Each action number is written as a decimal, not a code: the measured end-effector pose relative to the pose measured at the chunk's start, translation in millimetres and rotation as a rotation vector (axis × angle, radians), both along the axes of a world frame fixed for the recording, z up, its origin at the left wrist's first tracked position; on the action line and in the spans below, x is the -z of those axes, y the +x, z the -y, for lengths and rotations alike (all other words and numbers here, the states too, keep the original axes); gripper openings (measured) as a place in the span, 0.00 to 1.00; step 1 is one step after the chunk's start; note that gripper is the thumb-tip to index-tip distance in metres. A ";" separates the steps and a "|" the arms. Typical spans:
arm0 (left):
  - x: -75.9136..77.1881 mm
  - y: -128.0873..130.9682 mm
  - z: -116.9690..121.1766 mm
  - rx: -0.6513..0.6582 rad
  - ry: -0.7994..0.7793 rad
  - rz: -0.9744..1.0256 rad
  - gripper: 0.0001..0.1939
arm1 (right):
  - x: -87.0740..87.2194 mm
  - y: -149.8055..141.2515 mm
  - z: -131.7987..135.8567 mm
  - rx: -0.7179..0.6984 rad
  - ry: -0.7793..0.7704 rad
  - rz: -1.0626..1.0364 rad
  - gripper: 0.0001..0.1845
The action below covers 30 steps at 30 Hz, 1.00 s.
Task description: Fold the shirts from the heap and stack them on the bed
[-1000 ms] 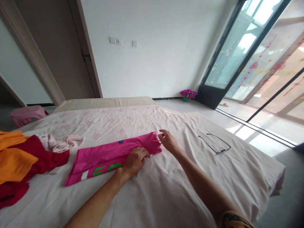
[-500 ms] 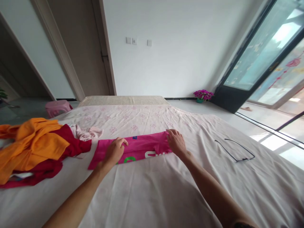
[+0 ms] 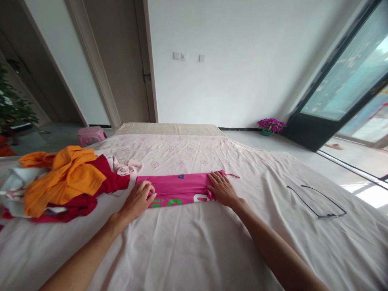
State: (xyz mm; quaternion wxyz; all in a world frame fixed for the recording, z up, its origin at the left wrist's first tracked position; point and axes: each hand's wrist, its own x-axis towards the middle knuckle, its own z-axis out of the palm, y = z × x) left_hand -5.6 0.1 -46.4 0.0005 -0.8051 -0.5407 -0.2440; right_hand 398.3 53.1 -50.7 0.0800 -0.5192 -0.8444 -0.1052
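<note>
A bright pink garment [image 3: 176,187] with green and white lettering and a small blue label lies folded into a long strip on the bed sheet. At its left end, my left hand [image 3: 138,198] is closed, fingers curled over the cloth edge. My right hand [image 3: 222,188] lies flat over the right end, fingers extended and pressing on the fabric. Past the right hand, a thin pink cord or strip of cloth sticks out onto the sheet. What kind of garment it is cannot be made out in this folded state.
A heap of clothes, with an orange garment [image 3: 65,173] on top of a dark red one [image 3: 112,178], sits to the left. Glasses [image 3: 329,214] lie on the sheet [image 3: 188,250] at right. Beyond the bed are a pink stool [image 3: 91,135] and purple flowers [image 3: 271,125].
My left hand has moved to the garment's left end and curled over it. My right hand has flattened onto the right end. The view has turned slightly left.
</note>
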 end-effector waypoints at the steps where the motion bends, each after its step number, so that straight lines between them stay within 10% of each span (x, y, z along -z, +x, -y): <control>1: 0.2 -5.2 0.4 -0.011 -0.001 -0.006 0.09 | -0.4 0.7 0.5 0.001 -0.001 0.004 0.33; 6: -17.1 4.1 -7.1 -0.231 0.062 -0.127 0.16 | -17.0 -12.6 1.0 0.032 -0.069 0.007 0.31; 10: -29.0 53.6 -23.1 -0.121 0.029 -0.051 0.15 | -34.4 -37.6 -2.1 0.011 -0.106 -0.009 0.33; 16: 1.3 98.6 -30.6 -0.056 -0.027 -0.045 0.21 | -27.7 -40.4 -6.9 -0.095 -0.130 0.016 0.35; 21: 18.4 60.5 -16.8 0.031 -0.080 -0.132 0.31 | -8.0 -14.2 -1.0 -0.101 -0.110 -0.014 0.33; 30: -4.3 -30.0 13.0 0.027 0.020 0.023 0.14 | -16.6 -15.2 -0.6 -0.107 -0.148 -0.127 0.33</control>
